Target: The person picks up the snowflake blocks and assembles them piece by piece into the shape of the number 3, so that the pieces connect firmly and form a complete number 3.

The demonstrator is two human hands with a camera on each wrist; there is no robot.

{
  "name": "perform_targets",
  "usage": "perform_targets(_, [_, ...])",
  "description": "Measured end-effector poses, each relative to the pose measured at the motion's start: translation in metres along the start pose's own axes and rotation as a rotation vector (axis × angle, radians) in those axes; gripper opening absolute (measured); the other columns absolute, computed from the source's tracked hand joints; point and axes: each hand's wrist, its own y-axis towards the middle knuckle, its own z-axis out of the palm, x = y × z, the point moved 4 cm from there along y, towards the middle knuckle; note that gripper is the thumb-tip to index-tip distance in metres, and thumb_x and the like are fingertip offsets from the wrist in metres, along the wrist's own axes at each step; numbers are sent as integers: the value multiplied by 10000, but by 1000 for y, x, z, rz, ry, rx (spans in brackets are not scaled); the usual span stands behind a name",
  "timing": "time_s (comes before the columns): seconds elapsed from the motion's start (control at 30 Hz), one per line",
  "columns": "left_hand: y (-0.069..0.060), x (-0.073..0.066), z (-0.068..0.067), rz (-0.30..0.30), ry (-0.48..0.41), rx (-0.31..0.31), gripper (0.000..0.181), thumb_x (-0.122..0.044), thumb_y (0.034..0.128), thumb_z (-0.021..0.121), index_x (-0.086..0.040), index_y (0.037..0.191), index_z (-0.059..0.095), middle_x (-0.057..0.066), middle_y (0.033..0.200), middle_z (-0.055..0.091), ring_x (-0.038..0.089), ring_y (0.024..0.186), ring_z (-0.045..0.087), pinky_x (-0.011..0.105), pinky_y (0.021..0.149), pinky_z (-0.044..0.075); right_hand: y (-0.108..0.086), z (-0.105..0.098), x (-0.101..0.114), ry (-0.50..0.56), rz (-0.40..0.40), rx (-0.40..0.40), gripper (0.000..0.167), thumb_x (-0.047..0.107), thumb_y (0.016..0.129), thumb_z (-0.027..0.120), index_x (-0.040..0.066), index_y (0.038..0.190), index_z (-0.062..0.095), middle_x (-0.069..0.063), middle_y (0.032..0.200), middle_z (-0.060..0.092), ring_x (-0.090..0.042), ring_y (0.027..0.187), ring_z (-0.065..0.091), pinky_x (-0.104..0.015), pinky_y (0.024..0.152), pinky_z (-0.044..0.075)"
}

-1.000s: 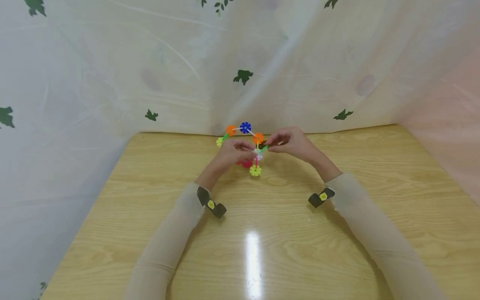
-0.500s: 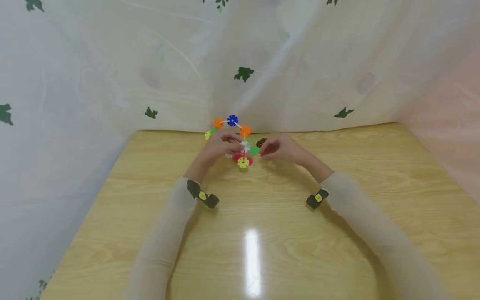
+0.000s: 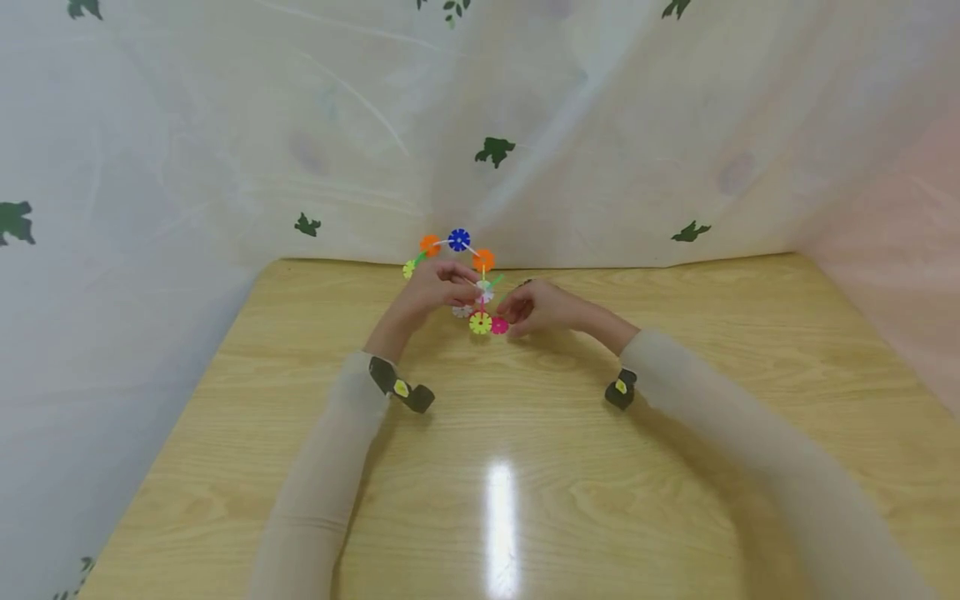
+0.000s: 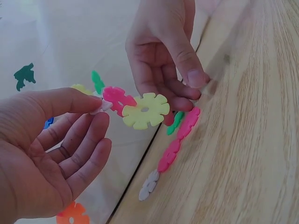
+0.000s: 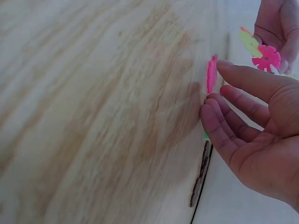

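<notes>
Fingers of the left hand (image 4: 37, 163) grasp lightly: thumb and index appear to pinch a white link (image 3: 484, 293), part of a chain (image 3: 483, 261) of slotted discs. Chain is up near the far edge of the desk (image 3: 600, 458), apparently clear of the wood. Reason for so small a pinch, as I read it: discs slot rim to rim, so a hold on one link spares the other joints. Beside the pinch, a pink link (image 4: 112, 95), then a yellow link (image 4: 145, 117) on the side facing the right hand (image 3: 547, 306), probably to leave that end free. Blue link (image 3: 459, 240) rides in the arc beyond the left knuckles.

Right fingers: released, parted from the thumb and loosely curved, low by the desk. Thumb tip just beside the pink discs (image 4: 169, 156); contact I cannot tell. A low approach would suit things so thin and flat.

Also lying along the back edge: white disc (image 4: 149, 185), green disc (image 4: 175, 122), brown disc (image 5: 200, 175). Handy for both hands there, presumably the point.

Outward: leaf-patterned cloth (image 3: 375, 125) hangs behind; dark bands (image 3: 401, 387) circle both sleeved wrists.
</notes>
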Motion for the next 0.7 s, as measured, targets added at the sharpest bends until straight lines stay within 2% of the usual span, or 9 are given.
perform_targets(0.17, [0,-2,-1,-1,18,-17,181,14,879,748,55,1046,691,-18,764,697,126,697,664,545,892,599,6,1,-1,-28,11,32,361,68,858,803,-12,1197,709,-143,987,712,-180,891,640,-245,798,563])
perform_targets(0.4, [0,-2,-1,9,36,-23,204,10,872,746,65,1062,694,-20,775,702,113,704,656,511,883,605,10,3,0,-35,-1,49,344,80,871,791,-13,1191,706,-113,941,682,-170,865,592,-239,779,523])
perform_targets(0.7, [-2,-3,1,23,20,-14,170,18,865,729,55,1027,693,-29,753,696,127,700,652,374,775,621,11,4,1,-34,-8,42,227,46,857,791,-35,1054,713,-129,907,675,-158,822,572,-235,743,504])
